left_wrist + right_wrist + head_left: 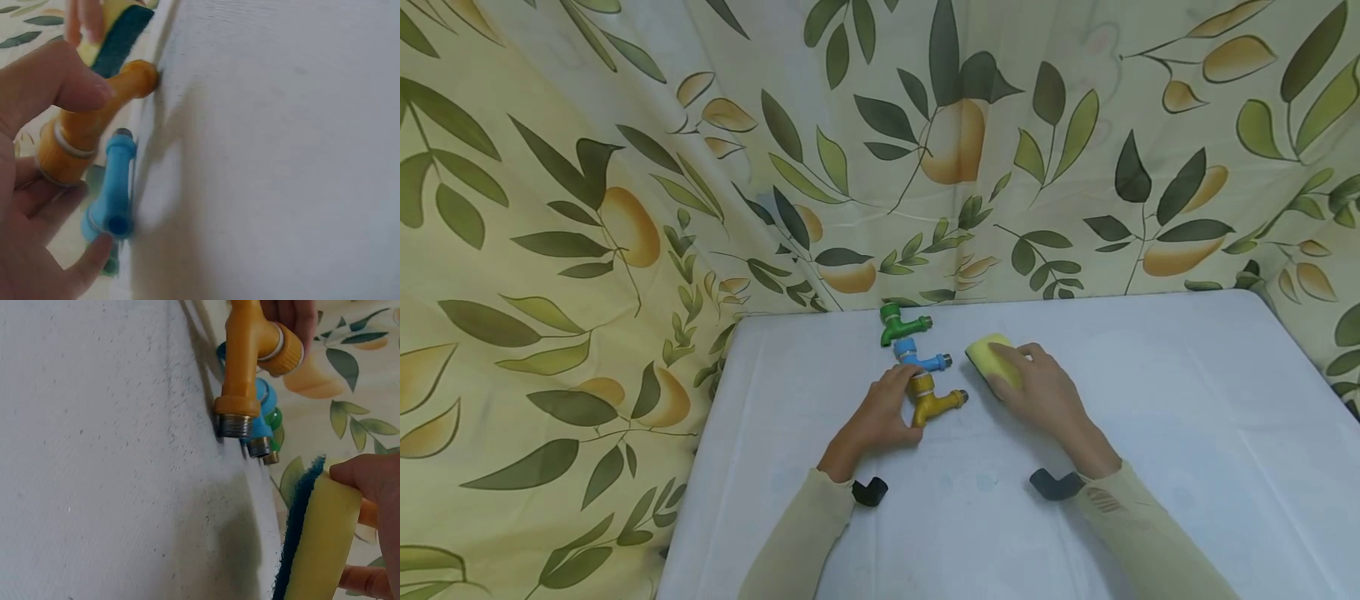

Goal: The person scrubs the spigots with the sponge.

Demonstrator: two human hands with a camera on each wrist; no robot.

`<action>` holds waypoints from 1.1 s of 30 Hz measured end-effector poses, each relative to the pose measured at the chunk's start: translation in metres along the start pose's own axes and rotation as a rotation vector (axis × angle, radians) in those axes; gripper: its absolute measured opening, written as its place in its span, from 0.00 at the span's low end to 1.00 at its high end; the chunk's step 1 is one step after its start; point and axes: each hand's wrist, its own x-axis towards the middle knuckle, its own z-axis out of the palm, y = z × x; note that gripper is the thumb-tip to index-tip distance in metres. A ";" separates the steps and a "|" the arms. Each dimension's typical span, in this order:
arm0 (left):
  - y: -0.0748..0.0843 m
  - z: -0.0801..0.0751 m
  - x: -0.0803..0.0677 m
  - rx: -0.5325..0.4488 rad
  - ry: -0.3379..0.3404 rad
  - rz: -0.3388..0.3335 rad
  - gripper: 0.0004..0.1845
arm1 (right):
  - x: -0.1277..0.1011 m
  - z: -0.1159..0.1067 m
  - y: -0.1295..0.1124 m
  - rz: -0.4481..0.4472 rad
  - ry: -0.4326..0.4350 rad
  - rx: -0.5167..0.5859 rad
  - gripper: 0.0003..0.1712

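The left hand [886, 410] grips the yellow tap [934, 400], fingers curled round its ringed body while the thumb lies over the top; in the left wrist view the yellow tap [94, 119] sits between thumb and fingers with its far end touching the table [281, 156]. In the right wrist view the yellow tap [247, 356] shows its threaded metal end resting against the table [106, 462], the fingers of the left hand [294, 319] wrapped round its ringed end. The right hand [1037, 387] holds the yellow sponge [992, 358] flat on the table [1150, 400], fingers laid over its top and curled at the edge; the sponge lies just beside the yellow tap, on the side away from the left hand. The right wrist view shows the sponge [319, 537] with a dark blue scouring layer along one face, pinched by the fingers of the right hand [375, 481]. Just beyond the left hand lies a blue tap [919, 357], close against the yellow one, and beyond that a green tap [898, 323], near the table's far edge. The blue tap [115, 187] lies right next to the left hand's fingertips. A leaf-and-fruit curtain [625, 167] hangs behind the table.
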 end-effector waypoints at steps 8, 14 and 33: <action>-0.001 -0.006 -0.007 -0.192 0.104 0.052 0.50 | -0.010 -0.019 -0.019 -0.021 0.087 0.102 0.32; 0.009 -0.012 -0.013 -0.296 0.164 0.093 0.50 | -0.021 -0.028 -0.045 -0.052 0.108 0.135 0.32; 0.037 -0.019 -0.021 -0.237 0.285 0.190 0.50 | -0.033 -0.034 -0.076 -0.403 0.329 0.057 0.28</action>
